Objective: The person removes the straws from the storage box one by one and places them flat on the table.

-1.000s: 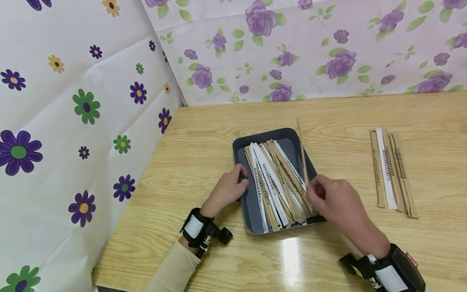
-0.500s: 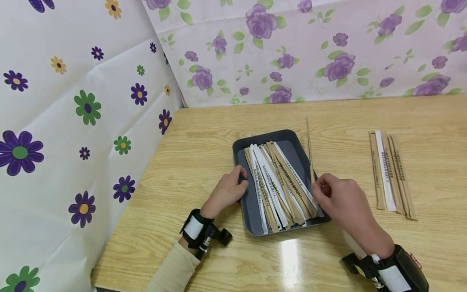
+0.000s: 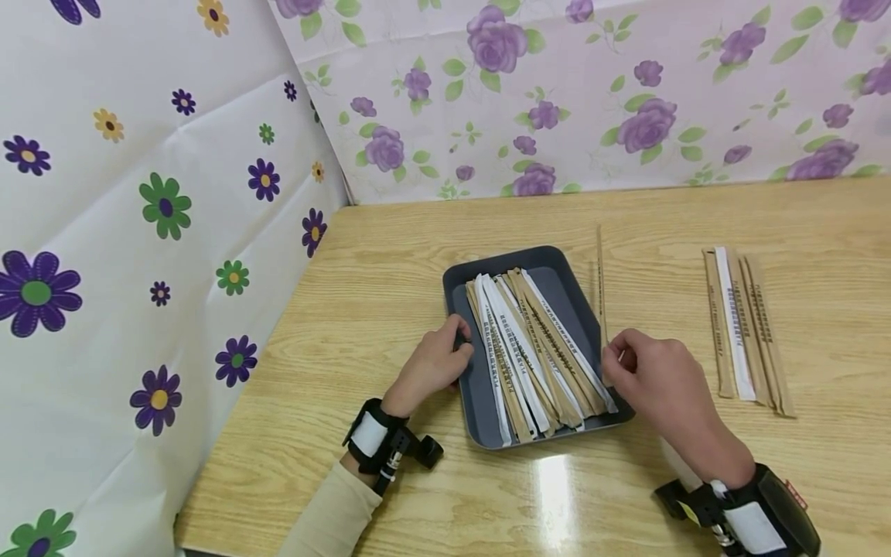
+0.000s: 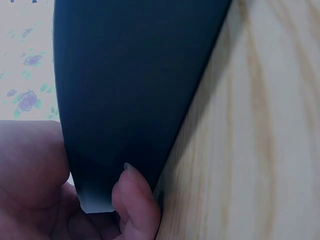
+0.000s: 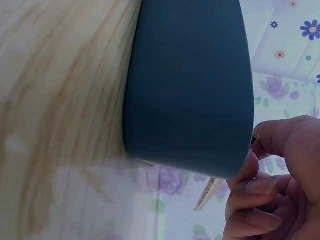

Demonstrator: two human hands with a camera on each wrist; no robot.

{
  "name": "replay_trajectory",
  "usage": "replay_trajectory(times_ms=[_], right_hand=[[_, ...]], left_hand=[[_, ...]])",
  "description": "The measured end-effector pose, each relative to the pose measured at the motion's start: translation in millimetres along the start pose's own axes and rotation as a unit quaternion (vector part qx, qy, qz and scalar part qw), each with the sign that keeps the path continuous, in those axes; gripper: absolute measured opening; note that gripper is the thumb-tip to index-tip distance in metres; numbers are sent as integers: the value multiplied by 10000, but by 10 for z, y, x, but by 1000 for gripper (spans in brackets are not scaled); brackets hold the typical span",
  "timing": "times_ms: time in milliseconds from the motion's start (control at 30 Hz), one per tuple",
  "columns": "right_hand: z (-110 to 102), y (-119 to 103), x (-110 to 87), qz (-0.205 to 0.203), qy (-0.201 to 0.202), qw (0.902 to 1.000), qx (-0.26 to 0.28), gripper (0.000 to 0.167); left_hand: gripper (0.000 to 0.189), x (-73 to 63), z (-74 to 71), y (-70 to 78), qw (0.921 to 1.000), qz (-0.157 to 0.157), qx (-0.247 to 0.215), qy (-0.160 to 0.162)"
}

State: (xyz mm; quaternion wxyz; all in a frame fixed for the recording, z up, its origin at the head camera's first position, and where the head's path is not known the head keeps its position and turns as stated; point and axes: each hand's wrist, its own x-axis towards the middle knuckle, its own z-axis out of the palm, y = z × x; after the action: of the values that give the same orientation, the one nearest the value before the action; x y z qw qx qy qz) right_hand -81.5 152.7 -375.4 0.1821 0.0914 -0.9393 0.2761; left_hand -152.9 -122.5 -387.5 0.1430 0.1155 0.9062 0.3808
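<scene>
Between tray (image 3: 557,275) and packets (image 3: 748,333), table (image 3: 657,271) offers passage beyond the right grip (image 3: 650,379).

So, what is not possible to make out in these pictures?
Head: part of the held packet, covered by the right hand.
Head: the bottom of the pile, under upper packets.
Head: most print, too small to read.
Both wrist views: inside of the tray, hidden by its wall.

Rose-printed sheet (image 3: 585,93) behind a wood-grain table (image 3: 334,333)
</scene>
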Motion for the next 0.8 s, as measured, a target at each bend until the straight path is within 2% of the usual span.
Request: replay_trajectory(times_ms=[400,800], right_hand=[[-28,117,25,366,-202,9991,-109,10],[-32,255,38,513,-143,9984,-184,14]], left_hand=[[19,11,-3,-2,10000,-21,-46,1],[18,-3,-5,3,9999,7,-143,-11]])
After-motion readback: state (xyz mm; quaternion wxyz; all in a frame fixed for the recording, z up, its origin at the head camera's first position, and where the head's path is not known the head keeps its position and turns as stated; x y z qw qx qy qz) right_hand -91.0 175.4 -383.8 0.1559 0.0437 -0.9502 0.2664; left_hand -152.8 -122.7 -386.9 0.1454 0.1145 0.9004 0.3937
